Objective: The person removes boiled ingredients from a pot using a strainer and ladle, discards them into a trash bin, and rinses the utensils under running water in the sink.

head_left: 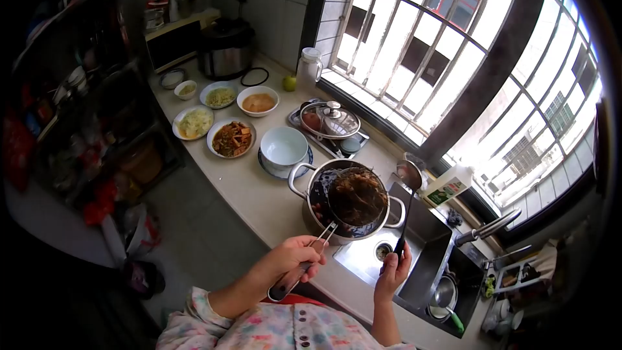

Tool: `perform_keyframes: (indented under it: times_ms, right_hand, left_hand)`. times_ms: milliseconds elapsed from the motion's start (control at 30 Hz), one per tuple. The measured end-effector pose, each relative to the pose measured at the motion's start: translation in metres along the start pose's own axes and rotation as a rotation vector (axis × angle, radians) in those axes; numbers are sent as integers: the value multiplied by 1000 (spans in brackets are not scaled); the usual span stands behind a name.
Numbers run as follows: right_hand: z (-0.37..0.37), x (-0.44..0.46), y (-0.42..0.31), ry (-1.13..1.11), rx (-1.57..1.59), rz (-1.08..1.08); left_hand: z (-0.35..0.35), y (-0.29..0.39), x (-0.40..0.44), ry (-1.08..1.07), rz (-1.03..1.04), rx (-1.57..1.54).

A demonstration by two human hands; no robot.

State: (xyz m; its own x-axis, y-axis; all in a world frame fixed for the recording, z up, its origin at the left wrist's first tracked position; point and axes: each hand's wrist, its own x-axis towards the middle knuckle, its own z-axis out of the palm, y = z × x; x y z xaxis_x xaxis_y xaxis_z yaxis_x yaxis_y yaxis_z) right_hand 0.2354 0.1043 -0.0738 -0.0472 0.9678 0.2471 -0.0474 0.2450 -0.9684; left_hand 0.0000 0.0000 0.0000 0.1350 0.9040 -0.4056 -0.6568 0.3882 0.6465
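Note:
My left hand (293, 258) is closed around the handle of a strainer (322, 238). The strainer sits over a steel pot (313, 219) with two loop handles, and a heap of dark brown, stringy stuff (359, 193) fills it. Dark liquid shows in the pot beside the heap. My right hand (394, 272) grips the black handle of a ladle (409, 174), whose metal bowl points up and away, to the right of the pot and apart from it. Just beyond the pot, a white bowl (285, 148) stands on a blue-rimmed plate.
Several dishes of food, including a brown one (231, 139), stand at the left. A glass-lidded pan (330, 120) is near the window. The sink (414, 246) lies right of the pot, with a white bottle (448, 185) behind it. A cooker (225, 52) stands at the back.

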Motion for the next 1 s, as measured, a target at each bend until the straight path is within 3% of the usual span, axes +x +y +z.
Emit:
perform_keyframes:
  times_ms: [67,100,367,467,567,700,867,1000]
  right_hand:
    - [-4,3,-8,32,16,12]
    - [32,-13,4,74,65,11]
    - [12,-17,7,38,-42,-65]
    - [-1,-4,23,41,-60,-80]
    - [5,0,-7,-57,-65,44]
    - [0,26,21,-87,-53,-74]
    - [-23,25,2,-200,-110,-43]
    - [-24,33,12,-233,-41,4]
  left_hand:
    - [5,0,4,-2,-3,3]
    - [-14,21,-11,32,-13,70]
    - [1,4,-3,16,-9,-23]
    - [7,-7,5,51,64,-24]
    - [14,-19,11,63,142,-107]
    - [16,-31,36,104,264,-136]
    - [50,-53,25,125,336,-257]
    - [62,-56,20,262,397,-205]
